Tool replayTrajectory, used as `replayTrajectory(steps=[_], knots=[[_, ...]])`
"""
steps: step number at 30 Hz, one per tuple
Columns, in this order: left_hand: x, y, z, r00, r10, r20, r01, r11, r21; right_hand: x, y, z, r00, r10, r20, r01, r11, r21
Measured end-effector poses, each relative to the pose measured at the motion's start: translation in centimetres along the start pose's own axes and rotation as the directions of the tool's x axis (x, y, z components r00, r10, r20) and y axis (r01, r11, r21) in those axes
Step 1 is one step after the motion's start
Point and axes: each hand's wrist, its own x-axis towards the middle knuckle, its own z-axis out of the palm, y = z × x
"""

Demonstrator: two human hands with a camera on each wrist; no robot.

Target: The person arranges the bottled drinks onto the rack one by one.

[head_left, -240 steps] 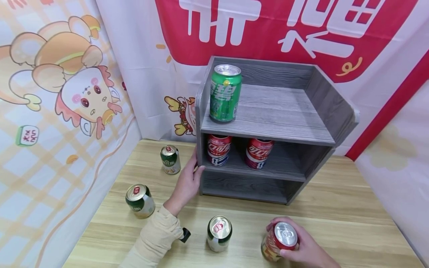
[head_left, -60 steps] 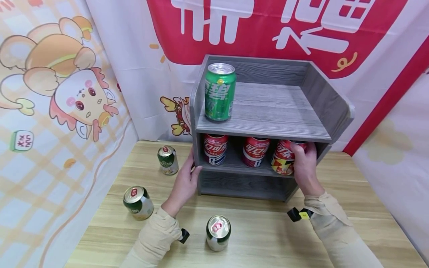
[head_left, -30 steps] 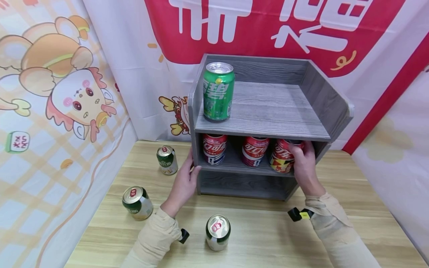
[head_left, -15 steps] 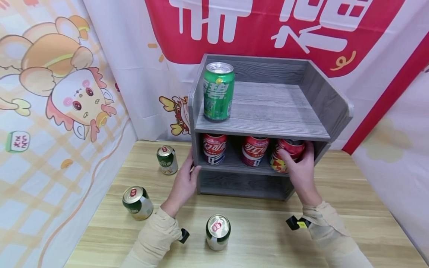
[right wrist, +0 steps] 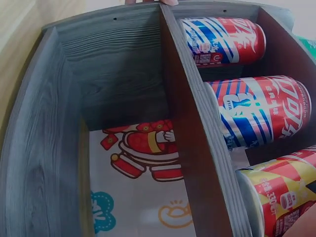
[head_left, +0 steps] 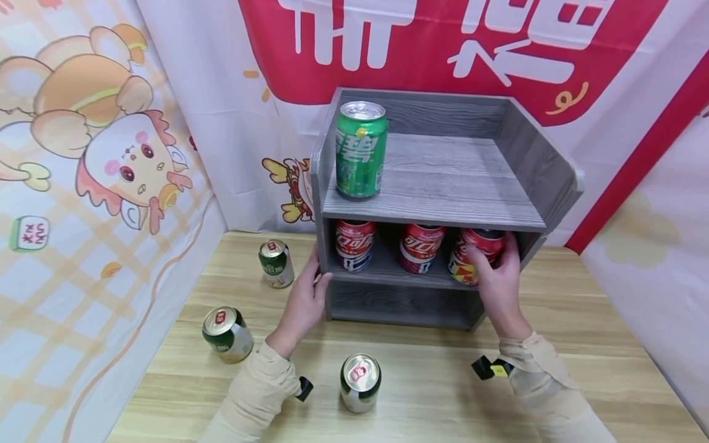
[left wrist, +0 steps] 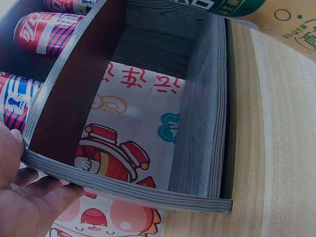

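My left hand point(head_left: 306, 294) grips the left side panel of a grey wooden shelf unit point(head_left: 432, 221), thumb at the front edge and fingers on the outer face. At the right end of the middle shelf my right hand point(head_left: 500, 289) holds a red and yellow cola can point(head_left: 462, 266), its thumb across the can's front. Two red cola cans point(head_left: 355, 246) stand to the left on the same shelf; the right wrist view shows their blue and white striped lower parts. A green soda can point(head_left: 361, 151) stands on the top shelf at the left.
Several green and beige cans stand on the wooden table: one can point(head_left: 360, 383) in front of the unit, another can point(head_left: 227, 334) at the left, and a farther can point(head_left: 276, 263) beside the panel. A printed cloth point(head_left: 183, 55) hangs close behind.
The right hand has carried the red and yellow can from the table onto the middle shelf. Lately its thumb shifted left and the can turned slightly. The left hand stays on the panel.
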Motion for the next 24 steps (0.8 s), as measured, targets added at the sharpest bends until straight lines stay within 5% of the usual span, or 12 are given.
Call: replayTrajectory(steps=[7,14,19,24], knots=[[0.1,-0.1,0.0,1.0,0.003,0.001,-0.003,1.0,0.005,0.5,-0.3,-0.2,0.998,0.05,0.04,-0.049,0.999,-0.013],[0.1,0.0,0.0,1.0,-0.007,0.002,0.007,1.0,0.009,1.2,0.2,0.0,0.998,0.019,0.059,-0.02,1.0,0.021],[0.0,0.0,0.0,1.0,-0.003,-0.002,0.004,1.0,0.025,1.3,0.5,0.0,0.999,0.02,0.026,-0.021,0.998,0.058],[0.0,0.0,0.0,1.0,0.012,-0.004,-0.012,0.999,0.031,1.4,0.5,0.1,0.997,0.073,-0.03,-0.073,0.997,-0.013]])
